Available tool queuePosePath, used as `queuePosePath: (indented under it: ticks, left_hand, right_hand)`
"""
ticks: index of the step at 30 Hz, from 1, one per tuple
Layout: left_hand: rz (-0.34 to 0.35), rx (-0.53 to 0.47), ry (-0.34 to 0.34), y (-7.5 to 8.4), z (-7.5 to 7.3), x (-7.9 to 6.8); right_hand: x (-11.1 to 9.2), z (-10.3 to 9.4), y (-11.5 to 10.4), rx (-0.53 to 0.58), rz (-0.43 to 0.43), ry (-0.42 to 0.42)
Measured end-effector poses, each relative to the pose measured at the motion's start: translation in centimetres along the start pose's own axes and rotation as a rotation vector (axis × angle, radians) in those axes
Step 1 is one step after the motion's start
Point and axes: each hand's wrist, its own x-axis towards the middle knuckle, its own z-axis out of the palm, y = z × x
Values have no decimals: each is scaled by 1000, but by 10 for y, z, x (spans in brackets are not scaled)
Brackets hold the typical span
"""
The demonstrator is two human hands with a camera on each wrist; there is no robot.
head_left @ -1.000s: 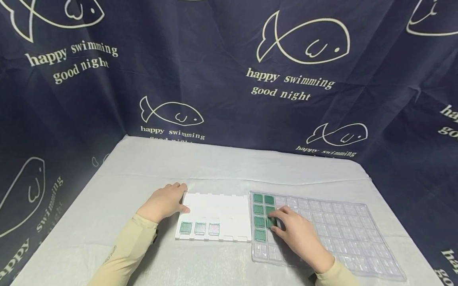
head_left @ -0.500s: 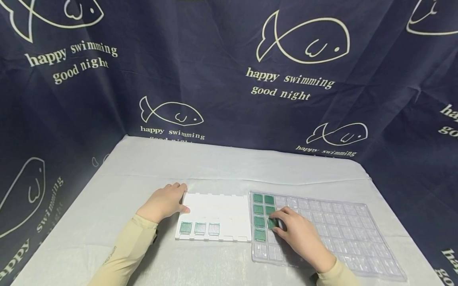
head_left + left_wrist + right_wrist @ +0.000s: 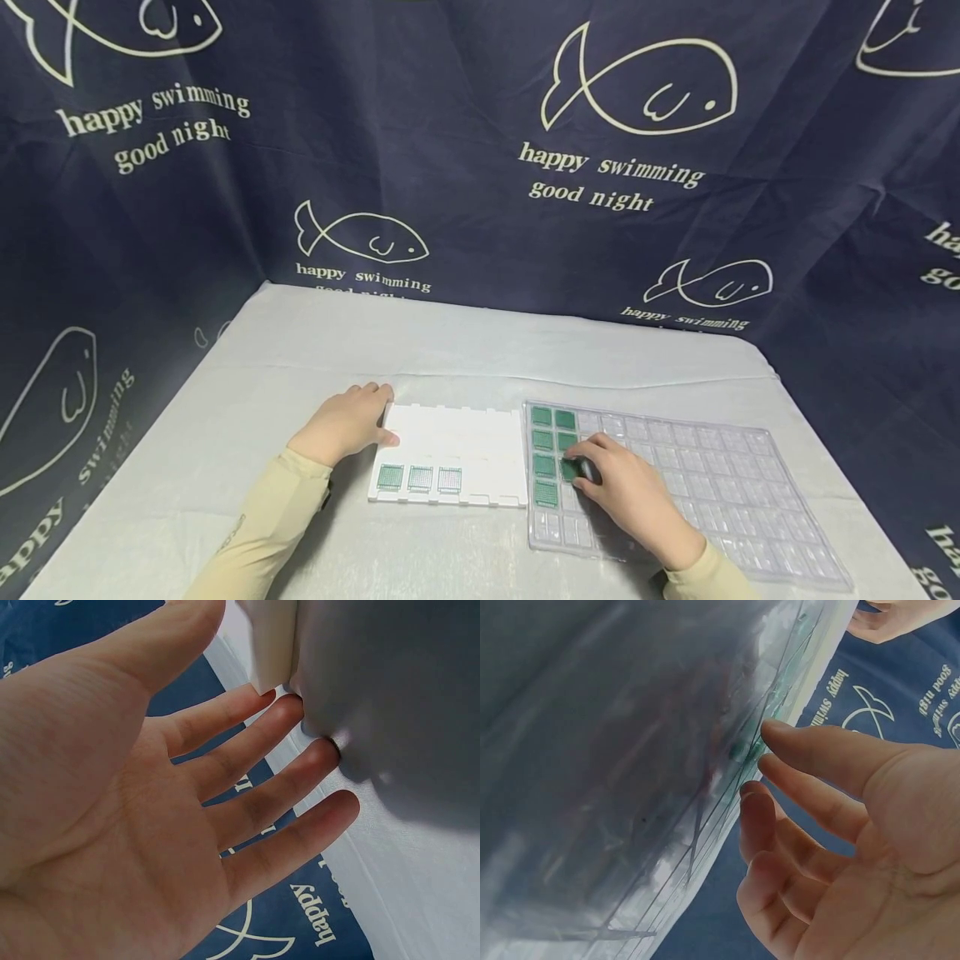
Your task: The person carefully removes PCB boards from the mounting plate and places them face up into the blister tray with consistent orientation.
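Note:
My left hand rests at the left edge of a white slotted panel, thumb on its top and fingers along the far left side. In the left wrist view those fingers are nearly straight and touch the edge. Three green perforated circuit boards lie in a row along the panel's near side. Over a clear plastic compartment tray, my right hand pinches a small green circuit board between thumb and index finger, at the second column's third pocket. The fingers partly hide it.
Green boards fill several pockets of the tray's left column, and two more sit at the top of the second. The panel and tray stand side by side on a white-covered table. Dark blue printed cloth encloses the table.
The green board under my right fingers has come down from a position overlapping the pocket above, into the third pocket. The right hand shifted slightly; the left hand stayed in place.

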Motion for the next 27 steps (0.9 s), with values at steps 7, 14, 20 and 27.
queuePosePath:
  ticks: [7, 14, 20, 27]
  left_hand:
    - [-1, 4, -1, 0, 0, 0]
    - [0, 2, -3, 1, -2, 0]
    - [-1, -2, -6, 0, -2, -1]
    - [-4, -9, -8, 1, -2, -1]
  right_hand:
    - [1, 0, 1, 3, 0, 4]
    - [1, 0, 0, -4, -2, 3]
    - [1, 0, -3, -2, 2, 8]
    - [1, 1, -7, 10, 8, 17]
